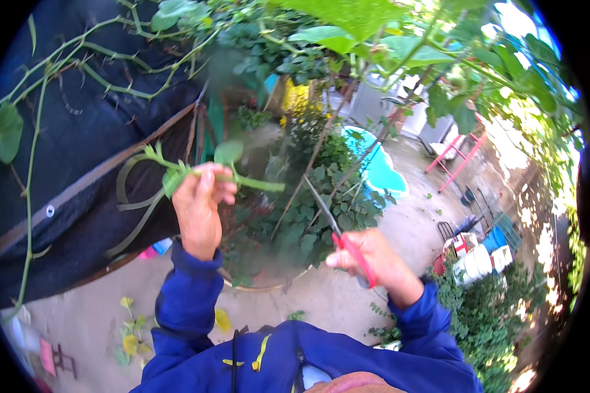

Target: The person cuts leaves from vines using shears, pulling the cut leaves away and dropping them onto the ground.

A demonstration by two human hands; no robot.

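Observation:
My left hand (pixel 201 206) grips a green vine cutting (pixel 260 184) with a round leaf and curling tendrils. The cutting's bare stem end points right, towards the scissors. In my right hand (pixel 373 260) is a pair of scissors (pixel 329 211) with red handles. Their blades point up and left and look closed; the tips are close to the stem end but apart from it. Leafy vines (pixel 105 86) run over a dark tarp (pixel 78 147) at the upper left, and large green leaves (pixel 344 17) hang overhead.
Thin poles (pixel 324 132) slant up behind the scissors, among leafy plants (pixel 305 216). Beyond lie a turquoise basin (pixel 381 169) and a red metal ladder or stand (pixel 457 157). White buckets (pixel 472 265) stand at the right. Cut leaves (pixel 130 344) lie on the concrete ground at the lower left.

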